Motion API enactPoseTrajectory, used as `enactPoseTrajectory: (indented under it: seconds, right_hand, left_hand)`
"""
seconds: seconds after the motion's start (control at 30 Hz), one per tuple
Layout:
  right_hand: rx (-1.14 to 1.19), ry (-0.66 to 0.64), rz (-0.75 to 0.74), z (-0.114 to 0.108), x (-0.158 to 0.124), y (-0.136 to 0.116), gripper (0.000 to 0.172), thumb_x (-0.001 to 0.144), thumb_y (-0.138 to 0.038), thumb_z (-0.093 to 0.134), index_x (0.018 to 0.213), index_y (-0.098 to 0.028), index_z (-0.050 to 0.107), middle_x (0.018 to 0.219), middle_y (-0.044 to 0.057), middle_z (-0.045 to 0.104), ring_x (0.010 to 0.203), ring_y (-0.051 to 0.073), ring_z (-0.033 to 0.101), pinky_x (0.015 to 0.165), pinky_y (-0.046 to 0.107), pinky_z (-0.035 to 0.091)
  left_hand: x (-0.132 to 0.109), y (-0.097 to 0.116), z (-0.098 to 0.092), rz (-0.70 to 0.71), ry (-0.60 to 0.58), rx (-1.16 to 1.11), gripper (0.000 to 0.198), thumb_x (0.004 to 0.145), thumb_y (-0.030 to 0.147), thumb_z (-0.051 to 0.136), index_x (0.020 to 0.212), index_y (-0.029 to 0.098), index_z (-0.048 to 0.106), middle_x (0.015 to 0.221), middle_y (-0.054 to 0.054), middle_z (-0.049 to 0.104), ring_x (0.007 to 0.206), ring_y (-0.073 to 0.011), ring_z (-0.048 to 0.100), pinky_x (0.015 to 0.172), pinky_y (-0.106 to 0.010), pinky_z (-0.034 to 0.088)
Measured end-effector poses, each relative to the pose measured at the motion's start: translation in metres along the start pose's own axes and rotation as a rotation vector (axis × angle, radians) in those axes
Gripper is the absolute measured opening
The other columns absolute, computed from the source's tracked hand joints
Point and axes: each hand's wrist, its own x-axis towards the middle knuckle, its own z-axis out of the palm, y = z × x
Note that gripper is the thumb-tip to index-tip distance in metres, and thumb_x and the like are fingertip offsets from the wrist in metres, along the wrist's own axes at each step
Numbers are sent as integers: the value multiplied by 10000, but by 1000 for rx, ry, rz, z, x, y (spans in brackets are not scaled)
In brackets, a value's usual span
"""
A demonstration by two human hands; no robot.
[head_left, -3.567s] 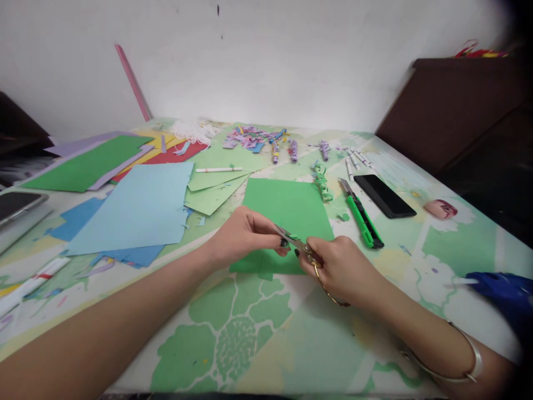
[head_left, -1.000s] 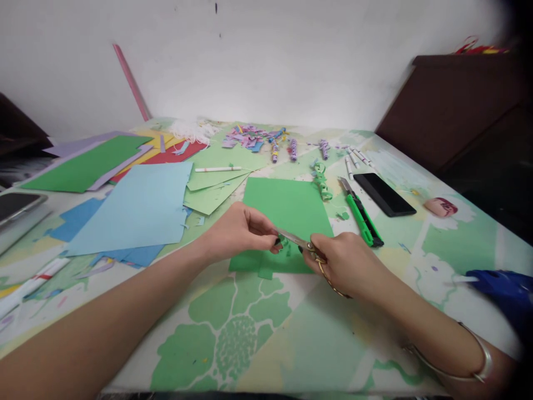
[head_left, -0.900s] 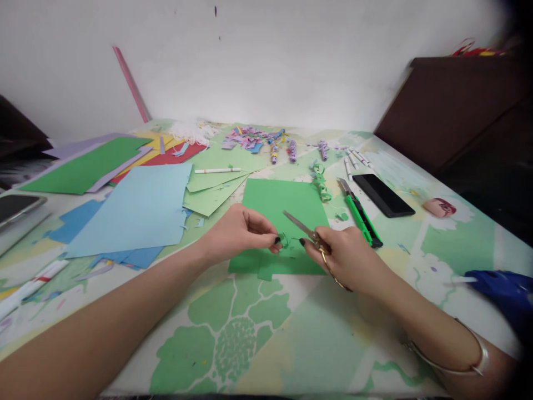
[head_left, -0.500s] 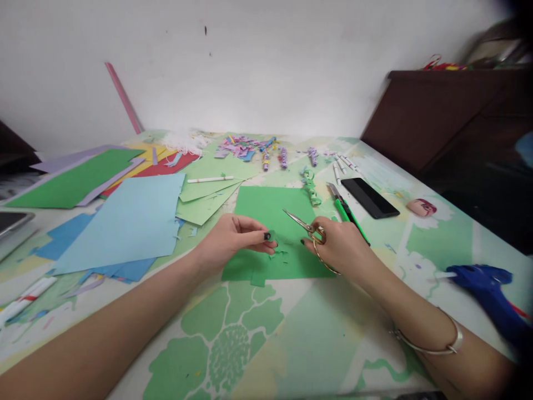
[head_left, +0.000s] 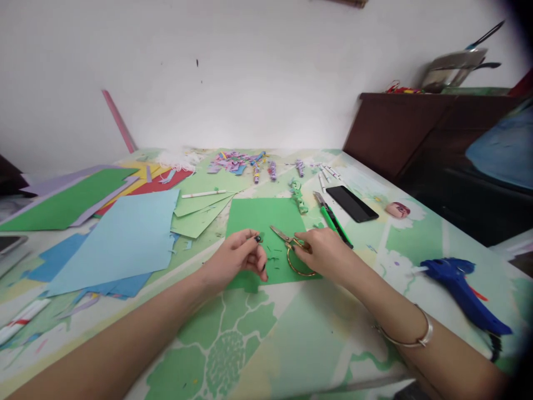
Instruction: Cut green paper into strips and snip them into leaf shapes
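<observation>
My left hand (head_left: 238, 254) is over the green paper sheet (head_left: 245, 214), thumb and forefinger pinched on a small piece of green paper that barely shows against the sheet. The other fingers curl loosely below. In my right hand (head_left: 322, 247) are scissors (head_left: 283, 236) with gold handles, held by one loop; their blades look closed and point up-left over the sheet. Small green paper clippings (head_left: 272, 258) lie on the sheet between my hands. A curled green paper roll (head_left: 297, 195) rests at the sheet's upper right edge.
Right of the sheet are a green utility knife (head_left: 333, 219), a black phone (head_left: 352, 203) and a blue glue gun (head_left: 452, 286). Light blue paper (head_left: 125, 236) and other coloured sheets cover the left side. Purple rolls (head_left: 272, 170) and paper scraps (head_left: 233, 162) are at the back.
My right hand has lowered the scissors toward the sheet, their gold loop hanging down. My left hand has turned slightly, its lower fingers more curled. The camera view has tilted up and shifted right.
</observation>
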Motion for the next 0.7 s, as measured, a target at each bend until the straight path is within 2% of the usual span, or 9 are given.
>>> enactPoseTrajectory:
  seconds: [0.1, 0.17, 0.23, 0.3, 0.37, 0.5, 0.7]
  right_hand:
    - [88, 50, -20, -2, -2, -9, 260, 882, -245, 409, 657, -165, 511, 619, 36, 563, 575, 134, 494, 534, 248, 269]
    - [241, 37, -74, -1, -3, -16, 326, 948, -282, 296, 718, -172, 499, 668, 19, 589, 610, 115, 529, 565, 225, 332]
    - [588, -22, -145, 3, -4, -22, 345, 968, -337, 258, 761, -175, 480, 686, 5, 585, 634, 103, 544, 598, 214, 383]
    - [957, -106, -171, 8, -5, -25, 296, 941, -397, 354, 784, -175, 470, 651, -14, 541, 612, 98, 520, 596, 217, 398]
    - [1173, -182, -151, 12, -5, -27, 267, 894, -421, 463, 796, -173, 472, 619, -35, 496, 577, 91, 481, 568, 216, 385]
    - [1303, -237, -117, 14, -6, -26, 264, 866, -415, 520, 795, -164, 480, 618, -38, 483, 566, 86, 455, 544, 218, 351]
    - [1341, -277, -105, 13, -7, -29, 254, 887, -404, 493, 804, -165, 464, 585, -51, 465, 563, 86, 444, 564, 225, 333]
  left_hand:
    - [-2, -2, 5, -3, -65, 4, 164, 888, 291, 438, 766, 198, 380, 505, 74, 521, 408, -122, 565, 515, -282, 483]
    - [-3, -4, 7, -20, -123, -2, 182, 881, 316, 458, 763, 197, 389, 530, 77, 506, 403, -112, 556, 518, -281, 481]
    - [-4, -5, 9, -37, -154, -2, 177, 875, 341, 474, 796, 194, 415, 540, 76, 502, 405, -109, 556, 512, -273, 474]
    - [-4, -7, 9, -47, -167, 6, 175, 872, 354, 485, 829, 191, 438, 544, 67, 517, 414, -110, 565, 510, -263, 469]
    - [-4, -8, 9, -50, -182, 8, 182, 870, 354, 497, 828, 183, 452, 547, 54, 538, 417, -108, 567, 509, -257, 471]
    - [-5, -8, 8, -51, -184, -9, 173, 868, 326, 510, 813, 168, 464, 552, 35, 564, 404, -100, 554, 495, -250, 475]
    - [-4, -9, 10, -55, -167, -16, 184, 860, 331, 523, 804, 161, 484, 551, 29, 576, 407, -102, 560, 494, -250, 487]
